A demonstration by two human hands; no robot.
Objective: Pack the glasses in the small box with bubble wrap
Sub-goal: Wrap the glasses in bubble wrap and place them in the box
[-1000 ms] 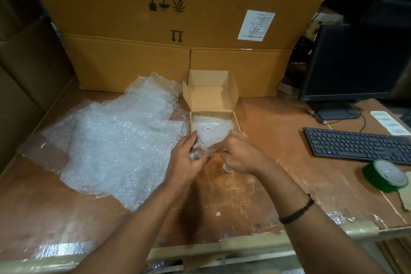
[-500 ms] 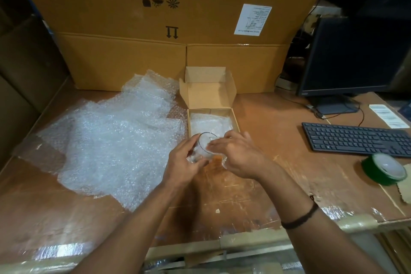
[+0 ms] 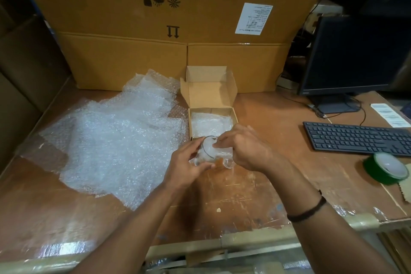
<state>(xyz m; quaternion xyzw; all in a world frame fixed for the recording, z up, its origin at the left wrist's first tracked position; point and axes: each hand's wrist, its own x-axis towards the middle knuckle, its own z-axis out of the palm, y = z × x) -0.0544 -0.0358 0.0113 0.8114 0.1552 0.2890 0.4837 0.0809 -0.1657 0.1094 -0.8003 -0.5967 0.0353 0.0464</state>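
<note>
A clear glass is held tilted just in front of the small open cardboard box, its mouth facing the box. My left hand grips the glass from the left and below. My right hand has its fingers at the glass rim, pressing a piece of bubble wrap into or around the glass. A second clear glass shows partly under my right hand. The box floor is lined with bubble wrap. Its lid stands open at the back.
A big pile of bubble wrap sheets covers the table's left half. Large cartons wall off the back. On the right are a monitor, a keyboard and a green tape roll.
The glass has come up and tilted, so its open rim now shows. My right fingers have shifted onto the rim with the bubble wrap. The view has dropped slightly.
</note>
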